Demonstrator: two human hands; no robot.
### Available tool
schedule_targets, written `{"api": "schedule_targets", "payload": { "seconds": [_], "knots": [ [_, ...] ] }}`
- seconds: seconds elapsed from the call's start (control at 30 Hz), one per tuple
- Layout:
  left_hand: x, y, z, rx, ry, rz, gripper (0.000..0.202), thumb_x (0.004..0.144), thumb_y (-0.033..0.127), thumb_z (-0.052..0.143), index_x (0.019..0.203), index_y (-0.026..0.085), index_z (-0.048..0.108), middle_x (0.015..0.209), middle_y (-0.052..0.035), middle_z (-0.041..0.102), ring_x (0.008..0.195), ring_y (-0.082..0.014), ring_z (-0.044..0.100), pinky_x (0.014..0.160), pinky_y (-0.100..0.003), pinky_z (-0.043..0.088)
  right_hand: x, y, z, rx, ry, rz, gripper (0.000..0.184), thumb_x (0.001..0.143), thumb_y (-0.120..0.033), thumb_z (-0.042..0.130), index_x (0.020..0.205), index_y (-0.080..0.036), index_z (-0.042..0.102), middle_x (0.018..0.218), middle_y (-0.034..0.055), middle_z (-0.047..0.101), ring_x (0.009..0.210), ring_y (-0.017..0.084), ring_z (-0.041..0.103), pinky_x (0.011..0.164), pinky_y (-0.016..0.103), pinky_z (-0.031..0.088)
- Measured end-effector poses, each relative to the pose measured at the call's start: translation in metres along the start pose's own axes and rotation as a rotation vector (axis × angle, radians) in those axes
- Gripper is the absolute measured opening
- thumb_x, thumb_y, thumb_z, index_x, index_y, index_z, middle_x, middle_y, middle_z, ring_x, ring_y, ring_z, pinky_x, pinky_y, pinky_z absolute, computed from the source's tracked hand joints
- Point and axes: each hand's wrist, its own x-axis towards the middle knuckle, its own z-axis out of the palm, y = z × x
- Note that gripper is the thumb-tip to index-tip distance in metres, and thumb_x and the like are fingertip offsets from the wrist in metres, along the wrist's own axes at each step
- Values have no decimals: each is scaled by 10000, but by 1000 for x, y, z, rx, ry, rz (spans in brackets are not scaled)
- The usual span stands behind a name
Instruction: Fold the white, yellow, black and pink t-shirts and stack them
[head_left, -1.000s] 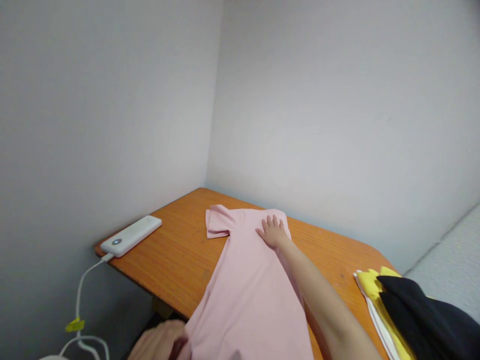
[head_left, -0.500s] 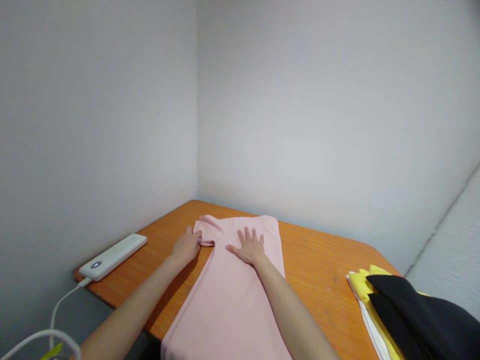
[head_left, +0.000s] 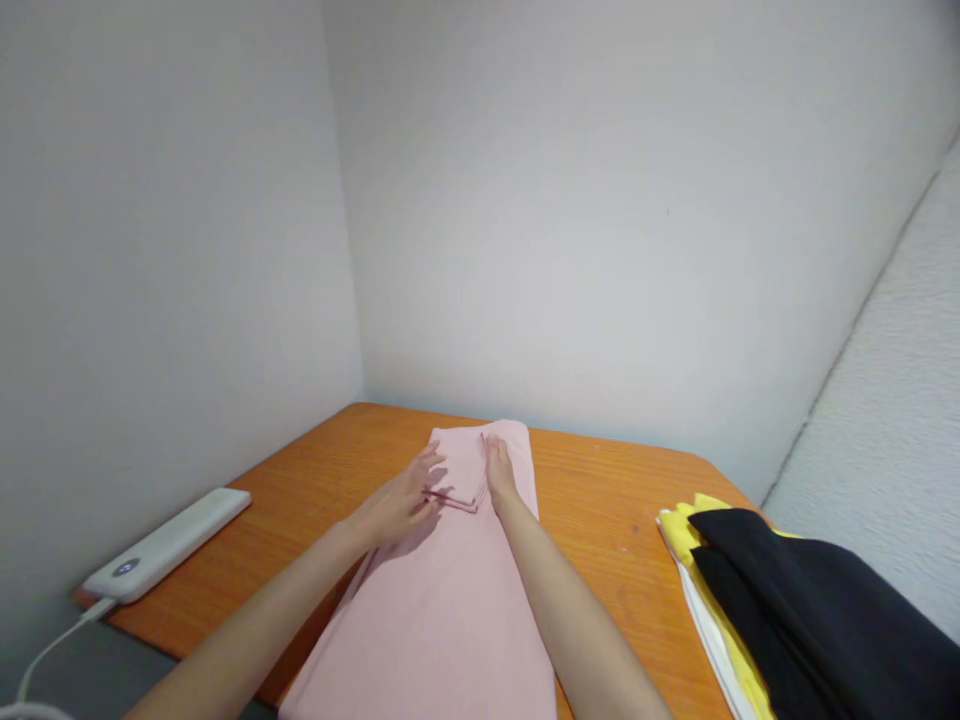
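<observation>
A pink shirt [head_left: 450, 610] lies lengthwise on the table, its sleeve [head_left: 461, 465] folded inward over the body at the far end. My left hand [head_left: 405, 500] hovers at the left fold of the sleeve, fingers spread apart and holding nothing. At the sleeve's right end, my right hand [head_left: 500, 470] is closed around the hem edge, seen side-on with its fingertips partly hidden. The near end of the shirt runs out of the bottom of the view.
A white power bank [head_left: 169, 545] with a cable [head_left: 56, 645] rests at the left edge of the wooden table [head_left: 600, 500]. On the right lies a pile of black cloth [head_left: 810, 590], yellow cloth [head_left: 679, 530] and white cloth [head_left: 705, 625]. Pale walls [head_left: 562, 200] stand behind.
The sleeve, which stuck out to the left, now lies folded rightward over the shirt. My left hand has let go of it; my right hand has gone from lying flat to its edge.
</observation>
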Motion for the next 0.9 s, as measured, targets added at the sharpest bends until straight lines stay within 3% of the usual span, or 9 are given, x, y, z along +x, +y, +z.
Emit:
{"api": "schedule_targets", "payload": {
  "seconds": [0.13, 0.27, 0.4, 0.53, 0.63, 0.73, 0.8, 0.9],
  "knots": [
    [-21, -18, 14, -7, -187, -118, 489, 964, 315, 411, 1433, 177, 420, 1536, -131, 374, 1422, -230, 342, 1178, -433, 282, -4, -1, 3, -113, 67, 11, 636, 846, -262, 476, 1450, -109, 349, 1430, 172, 466, 1306, 236, 458, 1079, 355, 349],
    [-28, -19, 14, 13, -264, -177, 507, 1008, 365, 294, 1485, 206, 361, 1582, -85, 263, 1463, -209, 239, 1197, -458, 196, -14, -9, 11, -399, 3, -80, 573, 768, -96, 458, 1337, -84, 532, 1514, 180, 356, 1421, 278, 279, 1158, 397, 191],
    [-29, -12, 12, 98, -263, -208, 510, 1014, 379, 265, 1496, 232, 338, 1577, -67, 266, 1464, -212, 237, 1196, -494, 148, -22, -16, 10, -718, -101, -81, 478, 868, -197, 402, 1301, -126, 591, 1558, 155, 289, 1465, 333, 113, 1154, 494, 54],
    [-25, -5, 13, 184, -206, -250, 478, 1004, 368, 305, 1459, 264, 409, 1548, -63, 347, 1441, -228, 300, 1180, -519, 180, -28, -30, 0, -824, -119, 14, 505, 910, -259, 350, 1382, -184, 513, 1593, 128, 203, 1458, 353, 119, 1122, 537, 95],
    [-22, 6, 8, 231, -120, -311, 498, 981, 350, 370, 1460, 219, 409, 1561, -109, 315, 1456, -273, 258, 1179, -568, 101, -39, -49, -10, -847, -102, -96, 541, 916, -244, 338, 1443, -141, 405, 1613, 126, 111, 1471, 308, 69, 1139, 512, 70],
    [-31, 27, -9, 271, -43, -326, 516, 968, 312, 389, 1464, 168, 392, 1586, -124, 258, 1481, -269, 173, 1197, -530, 13, -58, -66, -25, -855, -131, -204, 544, 929, -248, 339, 1459, -129, 359, 1615, 119, 107, 1475, 277, 44, 1155, 496, 34],
    [-52, 49, -21, 277, 26, -328, 482, 967, 296, 375, 1426, 160, 433, 1576, -124, 292, 1477, -269, 187, 1204, -513, 31, -78, -73, -41, -851, -171, -212, 545, 937, -265, 350, 1459, -107, 353, 1599, 142, 170, 1470, 281, 83, 1161, 484, 43],
    [-114, 89, -31, 168, 197, -355, 397, 957, 328, 407, 1303, 167, 514, 1465, -139, 456, 1397, -277, 348, 1181, -467, 208, -121, -80, -78, -806, -237, -215, 549, 916, -281, 410, 1433, -95, 392, 1559, 156, 278, 1450, 290, 172, 1164, 447, 112]
  ]
}}
